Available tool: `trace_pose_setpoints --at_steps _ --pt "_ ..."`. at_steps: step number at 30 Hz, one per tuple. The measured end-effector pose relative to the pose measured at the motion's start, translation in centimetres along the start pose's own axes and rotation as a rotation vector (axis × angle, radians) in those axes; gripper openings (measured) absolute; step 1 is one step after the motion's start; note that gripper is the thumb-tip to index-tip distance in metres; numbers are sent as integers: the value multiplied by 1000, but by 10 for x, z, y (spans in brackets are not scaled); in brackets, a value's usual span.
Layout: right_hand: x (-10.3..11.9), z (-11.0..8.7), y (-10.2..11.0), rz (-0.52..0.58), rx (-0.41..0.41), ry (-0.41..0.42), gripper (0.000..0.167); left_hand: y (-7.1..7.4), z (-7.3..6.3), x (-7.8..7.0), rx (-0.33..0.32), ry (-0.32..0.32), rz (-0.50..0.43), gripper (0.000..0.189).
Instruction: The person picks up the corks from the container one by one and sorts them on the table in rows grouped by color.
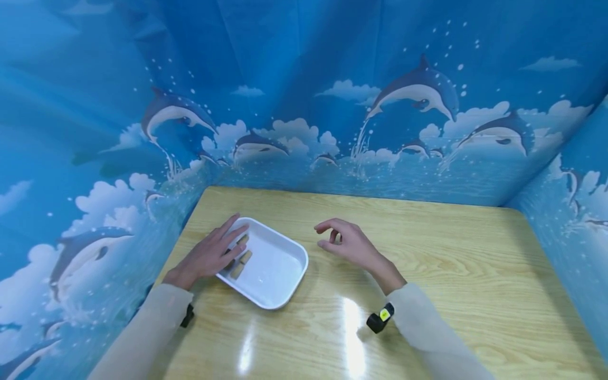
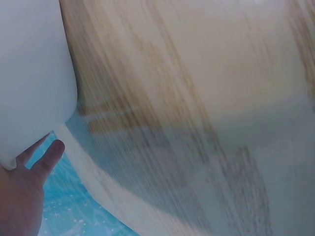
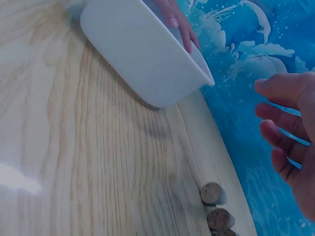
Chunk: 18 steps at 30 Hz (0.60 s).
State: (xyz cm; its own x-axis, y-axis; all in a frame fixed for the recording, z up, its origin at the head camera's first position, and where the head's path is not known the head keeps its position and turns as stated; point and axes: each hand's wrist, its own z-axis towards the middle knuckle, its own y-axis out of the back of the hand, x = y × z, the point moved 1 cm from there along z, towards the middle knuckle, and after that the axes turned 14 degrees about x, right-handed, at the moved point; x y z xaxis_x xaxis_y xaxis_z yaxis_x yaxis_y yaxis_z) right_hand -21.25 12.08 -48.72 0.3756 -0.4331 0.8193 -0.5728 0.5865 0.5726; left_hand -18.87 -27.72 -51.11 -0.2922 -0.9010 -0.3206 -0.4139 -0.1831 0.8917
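Observation:
A white rectangular tray (image 1: 277,269) stands on the table, with several tan corks (image 1: 237,271) lying at its left side. My left hand (image 1: 215,254) reaches over the tray's left rim, its fingers spread and extended above the corks. Part of the corks is hidden under that hand. To the right of the tray, my right hand (image 1: 353,244) hovers over the table with loosely bent fingers and nothing between them. In the right wrist view, a row of round brown cork ends (image 3: 212,193) appears on the table near its edge, below my right hand (image 3: 295,142).
The wooden table (image 1: 451,264) has a light, glossy grain and reflects bright light in front. Blue curtains (image 1: 294,95) printed with dolphins and clouds surround it at the back and both sides. Dark wrist devices (image 1: 380,317) sit at the sleeve cuffs.

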Motion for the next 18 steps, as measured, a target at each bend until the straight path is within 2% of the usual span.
trace_pose_setpoints --at_steps 4,10,14,18 --pt "13 8 -8 -30 23 7 34 2 0 -2 2 -9 -11 65" --pt "32 20 -24 -68 77 49 32 2 0 -9 22 -9 -80 65" --pt "36 25 -36 -67 122 105 32 -1 0 -14 27 -2 -101 66" --pt "39 28 -44 -90 147 120 31 -4 3 -20 34 -7 -110 67"
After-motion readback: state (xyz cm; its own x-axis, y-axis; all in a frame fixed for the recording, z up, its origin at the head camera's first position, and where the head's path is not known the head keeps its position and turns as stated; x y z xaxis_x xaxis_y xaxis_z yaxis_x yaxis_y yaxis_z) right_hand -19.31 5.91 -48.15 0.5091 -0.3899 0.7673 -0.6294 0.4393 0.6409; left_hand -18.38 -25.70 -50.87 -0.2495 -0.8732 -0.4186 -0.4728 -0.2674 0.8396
